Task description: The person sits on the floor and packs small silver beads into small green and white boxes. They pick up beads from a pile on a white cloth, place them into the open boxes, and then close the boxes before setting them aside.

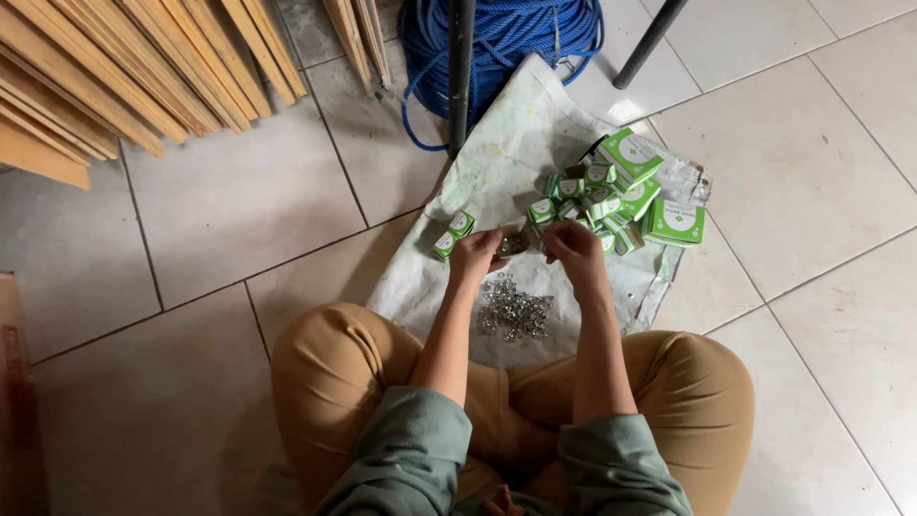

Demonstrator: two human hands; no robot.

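Left hand (475,254) and right hand (573,247) pinch a small open box (512,245) between closed fingers, just above the heap of small metal pieces (514,311) on a white sack (506,153). Green-and-white boxes (611,196) crowd far right; blue rope coil (501,38) and wooden slats (124,67) lie beyond.

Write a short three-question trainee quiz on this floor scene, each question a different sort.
1. True or false: the pile of small shiny metal pieces lies on the pale cloth sheet.
2. The small green-and-white cardboard boxes lie mostly nearer which hand: A) left hand B) right hand?
3. Fill in: the coiled rope behind the sheet is ___.

Key: 1 true; 2 B; 3 blue.
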